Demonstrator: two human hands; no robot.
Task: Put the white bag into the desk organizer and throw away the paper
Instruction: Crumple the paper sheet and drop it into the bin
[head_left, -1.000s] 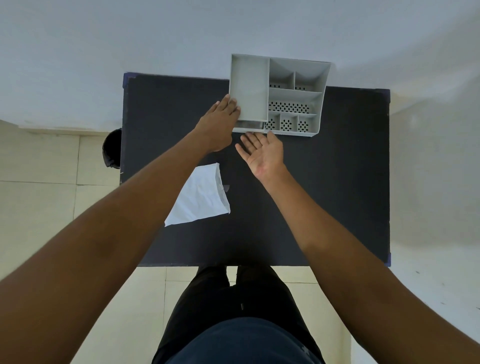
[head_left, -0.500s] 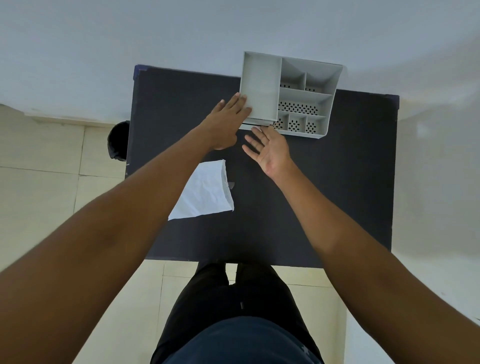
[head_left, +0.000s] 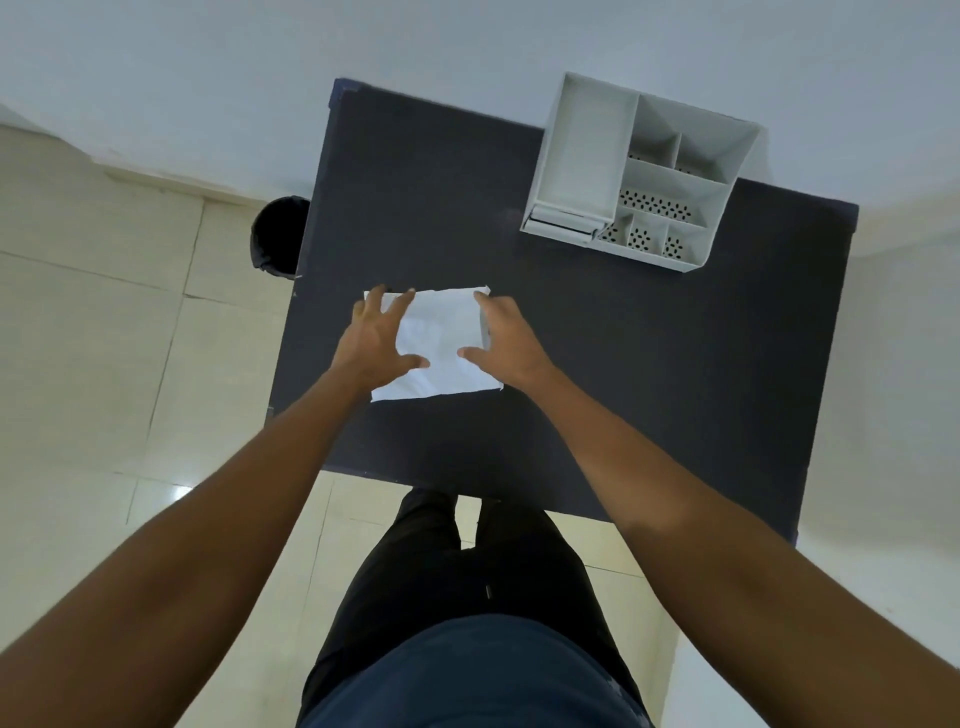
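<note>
A white sheet of paper (head_left: 441, 343) lies flat on the dark table (head_left: 649, 364), left of its middle. My left hand (head_left: 374, 343) rests over the sheet's left side with fingers spread. My right hand (head_left: 506, 343) is at the sheet's right edge, fingers spread, touching it. The grey desk organizer (head_left: 639, 171) stands at the table's far right, with a white flat thing, perhaps the white bag (head_left: 563, 224), lying at the near end of its long left compartment.
A black waste bin (head_left: 275, 236) stands on the tiled floor just left of the table's far left corner. A pale wall runs behind the table. My legs are at the table's near edge.
Both hands have left the organizer and moved back and left onto the paper. The view has shifted left, so the organizer now sits far right.
</note>
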